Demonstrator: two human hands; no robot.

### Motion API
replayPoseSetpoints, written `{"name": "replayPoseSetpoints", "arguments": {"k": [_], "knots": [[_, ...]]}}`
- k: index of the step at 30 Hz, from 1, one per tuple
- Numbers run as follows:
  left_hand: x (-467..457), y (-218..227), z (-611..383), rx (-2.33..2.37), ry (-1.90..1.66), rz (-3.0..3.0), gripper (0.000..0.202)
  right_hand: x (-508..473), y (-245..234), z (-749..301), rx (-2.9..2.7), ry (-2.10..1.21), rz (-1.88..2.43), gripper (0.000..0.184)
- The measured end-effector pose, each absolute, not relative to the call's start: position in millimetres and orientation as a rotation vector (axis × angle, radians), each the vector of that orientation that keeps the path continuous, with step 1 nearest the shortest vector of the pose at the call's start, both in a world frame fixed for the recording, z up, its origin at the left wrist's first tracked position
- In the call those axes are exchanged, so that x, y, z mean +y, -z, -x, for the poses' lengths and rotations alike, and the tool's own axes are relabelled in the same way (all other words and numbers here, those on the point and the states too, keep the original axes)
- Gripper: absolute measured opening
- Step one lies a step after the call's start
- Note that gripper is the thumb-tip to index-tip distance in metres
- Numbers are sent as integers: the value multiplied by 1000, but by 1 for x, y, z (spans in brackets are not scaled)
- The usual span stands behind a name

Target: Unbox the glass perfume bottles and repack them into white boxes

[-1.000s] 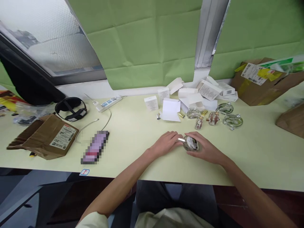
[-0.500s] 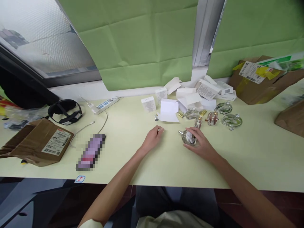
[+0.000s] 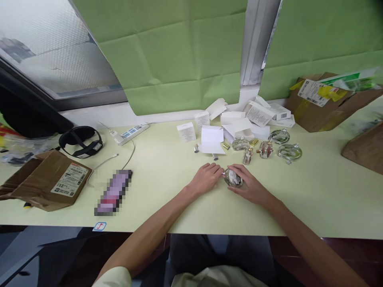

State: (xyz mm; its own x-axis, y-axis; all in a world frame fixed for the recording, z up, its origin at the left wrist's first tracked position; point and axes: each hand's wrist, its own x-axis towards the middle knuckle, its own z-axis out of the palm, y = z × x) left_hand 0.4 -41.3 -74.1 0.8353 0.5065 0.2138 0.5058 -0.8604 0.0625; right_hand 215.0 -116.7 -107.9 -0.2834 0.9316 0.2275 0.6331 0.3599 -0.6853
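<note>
My right hand point(image 3: 249, 186) is wrapped round a round clear glass perfume bottle point(image 3: 233, 177), which lies tilted on the table with its neck pointing left. At that neck, the fingers of my left hand point(image 3: 207, 177) are closed; what exactly they pinch there is mostly hidden. A small silver cap point(image 3: 215, 156) lies just beyond my left hand, and a second silver cap point(image 3: 196, 148) sits farther left. Beyond my right hand are a small ornate bottle point(image 3: 247, 156), a reddish one point(image 3: 265, 150) and several other glass bottles, with gold caps point(image 3: 254, 142) among them.
White cartons point(image 3: 260, 113) are heaped against the wall, and an opened one point(image 3: 212, 139) lies nearer. Brown boxes point(image 3: 323, 107) stand at the right; another point(image 3: 48, 179) is at the left. A black headset point(image 3: 80, 142), a power strip point(image 3: 131, 132) and a blurred phone point(image 3: 113, 192) are also left.
My left hand has moved right to the bottle's neck. A silver cap now lies by the opened carton. The bottle in my right hand has shifted slightly left and down.
</note>
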Motion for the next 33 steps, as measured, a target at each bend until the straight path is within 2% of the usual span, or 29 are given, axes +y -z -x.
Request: {"name": "replayPoseSetpoints", "arguments": {"k": [6,12,17,21,25,28,33], "knots": [[-50,55,-4,1167,-74,-2545,25,-119,110,-201,-2095,-400,1371,63],[-45,39,11,1198,5,-2258,40,-124,113,-185,-2160,-139,1296,59],[-46,39,19,1117,-55,-2172,56,-125,113,-181,-2074,-230,1321,63],[-51,50,21,981,-299,-2600,38,-122,109,-191,-1952,-575,1334,64],[-50,52,26,706,-155,-3111,25,-121,108,-196,-1992,-758,1215,62],[-50,47,24,756,-53,-3145,17,-123,110,-192,-1977,-719,1228,63],[-57,38,10,1099,25,-2747,24,-127,117,-183,-1993,-434,1333,66]]}}
